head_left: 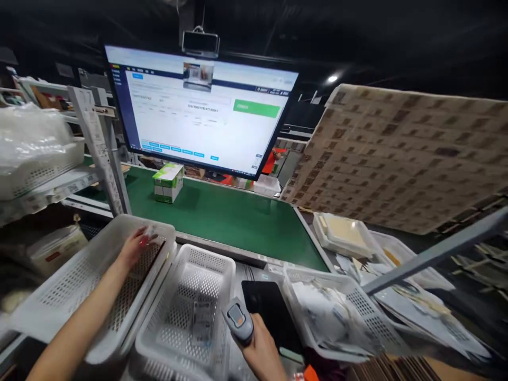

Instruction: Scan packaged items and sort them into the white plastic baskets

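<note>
My right hand point(262, 346) is wrapped around a grey barcode scanner point(238, 321) with an orange button, held above the bench between the middle basket and a black flat pad point(266, 307). Over the far end of the left white basket point(81, 283), my left hand point(134, 247) has its fingers closed around a small clear packet point(149, 234) with some red on it, smeared by motion. Inside the middle white basket point(184, 317) lies a clear packet with a printed label point(201, 320).
A monitor point(206, 121) hangs over a green conveyor belt point(226, 217), where a green and white box point(169, 182) stands. To the right are a basket of papers point(329, 317) and a large patterned board point(400, 153). A grey post point(97, 148) rises at left.
</note>
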The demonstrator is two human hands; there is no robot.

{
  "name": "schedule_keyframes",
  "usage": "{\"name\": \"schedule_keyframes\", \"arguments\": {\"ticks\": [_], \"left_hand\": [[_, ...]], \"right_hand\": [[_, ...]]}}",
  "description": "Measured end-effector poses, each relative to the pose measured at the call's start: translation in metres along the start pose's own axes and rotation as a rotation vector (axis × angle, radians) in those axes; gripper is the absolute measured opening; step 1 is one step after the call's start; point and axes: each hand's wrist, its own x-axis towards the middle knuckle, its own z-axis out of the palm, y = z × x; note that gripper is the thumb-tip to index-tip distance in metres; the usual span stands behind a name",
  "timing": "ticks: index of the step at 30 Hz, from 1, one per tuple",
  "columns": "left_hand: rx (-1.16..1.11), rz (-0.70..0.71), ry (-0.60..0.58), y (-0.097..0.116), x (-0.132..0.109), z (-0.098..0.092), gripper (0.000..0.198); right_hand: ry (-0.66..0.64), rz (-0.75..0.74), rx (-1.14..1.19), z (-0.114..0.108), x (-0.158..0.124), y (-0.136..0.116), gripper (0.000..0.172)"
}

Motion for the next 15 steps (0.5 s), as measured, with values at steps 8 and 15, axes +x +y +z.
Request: {"name": "schedule_keyframes", "arguments": {"ticks": [8,15], "left_hand": [[-0.156,-0.238,-0.147,0.006,-0.106,0.078,0.032],[-0.084,-0.248,-0.178,-0.056,-0.142,0.097,0.080]], "right_hand": [[-0.144,-0.253,0.070,-0.070,0.034,-0.113,0.020],[-0.183,-0.253,0.051,-0.061,0.038,-0.109,0.021]]}}
